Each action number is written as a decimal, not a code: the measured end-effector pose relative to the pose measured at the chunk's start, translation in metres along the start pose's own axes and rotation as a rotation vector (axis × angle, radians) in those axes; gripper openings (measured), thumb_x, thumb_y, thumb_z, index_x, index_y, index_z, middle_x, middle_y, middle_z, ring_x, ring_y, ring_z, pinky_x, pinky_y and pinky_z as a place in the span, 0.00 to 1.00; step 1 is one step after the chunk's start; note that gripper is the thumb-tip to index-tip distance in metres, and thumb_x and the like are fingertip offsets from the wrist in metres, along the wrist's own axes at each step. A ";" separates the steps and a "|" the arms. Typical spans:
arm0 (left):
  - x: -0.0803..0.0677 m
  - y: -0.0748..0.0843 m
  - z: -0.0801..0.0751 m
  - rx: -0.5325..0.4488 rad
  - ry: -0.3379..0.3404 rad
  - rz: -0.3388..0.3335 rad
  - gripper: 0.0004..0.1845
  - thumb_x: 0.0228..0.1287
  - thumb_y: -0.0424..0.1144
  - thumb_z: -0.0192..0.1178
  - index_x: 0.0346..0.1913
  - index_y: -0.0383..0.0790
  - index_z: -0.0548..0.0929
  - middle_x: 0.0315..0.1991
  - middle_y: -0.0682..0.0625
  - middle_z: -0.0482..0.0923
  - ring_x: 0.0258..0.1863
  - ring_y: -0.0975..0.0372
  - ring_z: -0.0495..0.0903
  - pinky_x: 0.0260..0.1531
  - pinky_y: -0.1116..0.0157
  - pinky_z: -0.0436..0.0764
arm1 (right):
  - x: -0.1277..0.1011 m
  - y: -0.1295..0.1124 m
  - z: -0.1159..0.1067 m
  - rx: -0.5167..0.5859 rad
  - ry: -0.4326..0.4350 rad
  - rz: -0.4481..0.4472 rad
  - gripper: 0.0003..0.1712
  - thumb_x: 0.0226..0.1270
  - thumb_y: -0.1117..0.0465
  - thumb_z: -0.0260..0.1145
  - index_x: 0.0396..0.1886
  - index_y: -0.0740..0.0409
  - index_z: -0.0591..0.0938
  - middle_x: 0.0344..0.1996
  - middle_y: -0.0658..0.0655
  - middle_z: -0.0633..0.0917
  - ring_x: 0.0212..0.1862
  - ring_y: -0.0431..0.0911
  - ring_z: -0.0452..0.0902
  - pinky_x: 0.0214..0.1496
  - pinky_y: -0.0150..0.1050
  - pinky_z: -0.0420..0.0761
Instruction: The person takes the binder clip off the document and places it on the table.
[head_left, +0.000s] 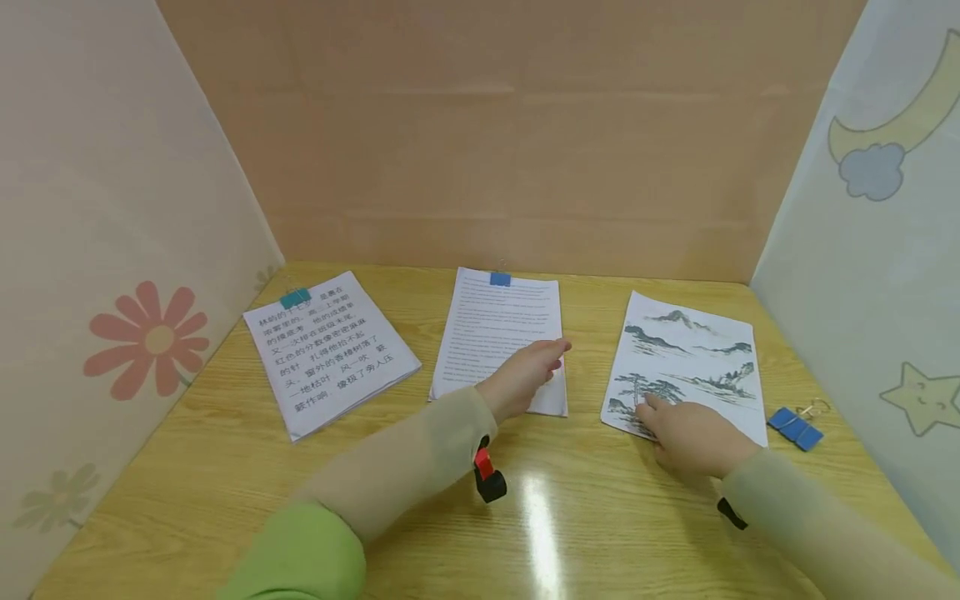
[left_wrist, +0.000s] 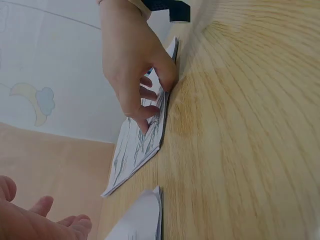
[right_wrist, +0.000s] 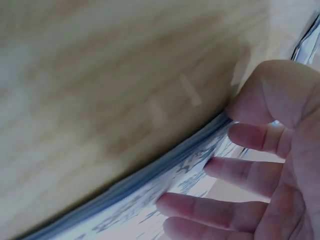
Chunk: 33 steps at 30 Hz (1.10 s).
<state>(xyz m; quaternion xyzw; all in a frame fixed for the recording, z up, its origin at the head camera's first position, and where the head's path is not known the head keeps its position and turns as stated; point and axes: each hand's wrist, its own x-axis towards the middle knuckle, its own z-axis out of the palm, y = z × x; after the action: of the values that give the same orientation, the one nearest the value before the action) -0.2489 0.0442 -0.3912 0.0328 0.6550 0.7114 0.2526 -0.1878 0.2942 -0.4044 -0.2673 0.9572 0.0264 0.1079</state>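
At the near edge of a stack of paper (head_left: 693, 350) topped by an ink landscape, my right hand (head_left: 697, 437) bends its fingers over the top sheet. In the right wrist view the thumb (right_wrist: 270, 92) lies against the stack's side edge, opposite the fingers (right_wrist: 215, 207). My left hand (head_left: 522, 379) is held over the lower right of the middle printed stack (head_left: 495, 333), fingers extended and holding nothing. A blue binder clip (head_left: 500, 279) grips that stack's top edge. Another blue binder clip (head_left: 797, 429) lies loose right of the landscape stack.
On the left, a third stack of paper (head_left: 337, 367) with large printed characters lies tilted, a teal binder clip (head_left: 295, 298) at its top. The wooden table (head_left: 420, 542) is bounded by patterned side walls and a tan back wall (head_left: 495, 150).
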 end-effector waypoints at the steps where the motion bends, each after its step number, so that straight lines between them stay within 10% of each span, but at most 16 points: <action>1: -0.005 0.000 -0.005 0.000 0.003 -0.009 0.24 0.76 0.49 0.45 0.67 0.40 0.71 0.68 0.48 0.64 0.68 0.52 0.60 0.69 0.55 0.54 | 0.002 0.003 0.000 0.001 0.002 -0.001 0.30 0.59 0.63 0.65 0.61 0.68 0.72 0.60 0.72 0.72 0.22 0.46 0.76 0.31 0.45 0.79; 12: -0.032 -0.006 -0.056 0.063 0.064 -0.027 0.24 0.75 0.49 0.48 0.66 0.42 0.71 0.69 0.47 0.63 0.69 0.49 0.57 0.69 0.51 0.53 | 0.016 0.028 -0.004 -0.005 0.000 0.011 0.30 0.61 0.63 0.66 0.61 0.69 0.72 0.60 0.72 0.73 0.47 0.63 0.79 0.48 0.56 0.77; 17: -0.032 0.004 -0.079 0.209 0.149 -0.023 0.24 0.74 0.51 0.48 0.67 0.46 0.70 0.69 0.49 0.63 0.71 0.50 0.55 0.68 0.47 0.52 | 0.022 0.036 -0.004 -0.001 0.008 0.002 0.26 0.59 0.63 0.65 0.57 0.66 0.73 0.55 0.67 0.77 0.38 0.55 0.81 0.43 0.52 0.79; 25: 0.002 0.019 -0.116 0.274 0.329 -0.028 0.27 0.75 0.50 0.47 0.71 0.43 0.63 0.72 0.47 0.59 0.71 0.51 0.55 0.69 0.50 0.54 | 0.027 0.044 -0.005 -0.001 0.013 -0.018 0.22 0.59 0.64 0.65 0.53 0.64 0.74 0.51 0.64 0.79 0.35 0.52 0.80 0.39 0.51 0.78; 33: 0.043 0.012 -0.140 0.573 0.489 -0.110 0.29 0.74 0.46 0.49 0.72 0.40 0.61 0.71 0.45 0.60 0.70 0.52 0.58 0.68 0.54 0.58 | 0.032 0.055 -0.005 0.010 -0.002 -0.010 0.12 0.58 0.65 0.64 0.41 0.57 0.73 0.34 0.51 0.75 0.22 0.43 0.65 0.26 0.41 0.65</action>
<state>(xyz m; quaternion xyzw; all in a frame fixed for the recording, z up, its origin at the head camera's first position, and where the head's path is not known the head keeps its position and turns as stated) -0.3426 -0.0667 -0.4113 -0.1039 0.8691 0.4716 0.1073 -0.2442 0.3248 -0.4068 -0.2715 0.9558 0.0215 0.1106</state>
